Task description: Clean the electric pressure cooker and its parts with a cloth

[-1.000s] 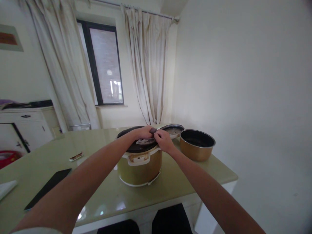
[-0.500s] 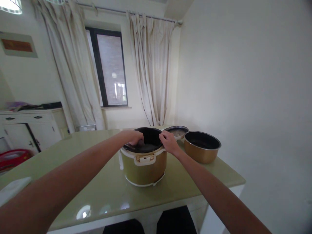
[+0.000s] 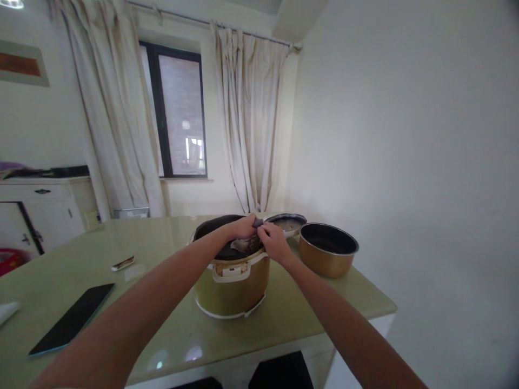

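Observation:
A gold rice cooker [image 3: 231, 292] with a white latch and rim stands on the table, its lid raised at the back and its dark inside open to view. My left hand [image 3: 244, 227] is closed on a greyish cloth [image 3: 245, 246], which hangs over the right part of the cooker's opening. Beside it, my right hand [image 3: 276, 242] has its fingers curled over the right rim of the cooker, close to the cloth. To the right stands the gold inner pot [image 3: 326, 265] with a dark interior, apart from both hands.
The pale green table [image 3: 295, 319] bears a dark flat tablet-like object [image 3: 75, 319] and a small white item [image 3: 122, 263] on the left. A wall [image 3: 425, 189] rises close on the right. Black chair-like shapes [image 3: 279, 373] sit below the front edge.
My left hand has moved from inside the cooker, up and right to its right rim, with the cloth. My right hand stays at the rim. The view has shifted slightly.

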